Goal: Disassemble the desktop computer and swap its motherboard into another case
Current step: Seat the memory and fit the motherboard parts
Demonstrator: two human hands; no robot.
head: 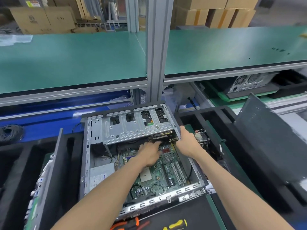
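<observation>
The open computer case [86, 163] lies flat on the surface at scene centre, its top side off, so the inside is reached from above. Its near edge is a bright metal rail with slots [159, 200]; its left wall stands upright and dark. At the far end a hinged silver drive cage [132, 130] is tilted up, roofing the far third of the case and leaving only a low gap under it.

The left hand [149, 155] reaches into that gap, fingers stretched forward over the far part of the green motherboard [159, 176]; whether they pinch anything under the cage cannot be told. The right hand [186, 141] grips the right far corner of the cage, fingers curled round its edge.

Inside the case, the motherboard fills the right and middle floor, with long expansion slots [178, 173] on its right side and a pale square socket [145, 176] near the left forearm. A grey power supply [101, 175] sits in the left near corner, cables running far of it.

Black foam trays [196, 117] flank the case closely on both sides. A dark panel [272, 138] leans at right; a second board or chassis [41, 180] stands on edge at left. Orange-handled pliers [131, 223] and a yellow-handled tool [177, 224] lie near. A green shelf [66, 60] overhangs the far side.
</observation>
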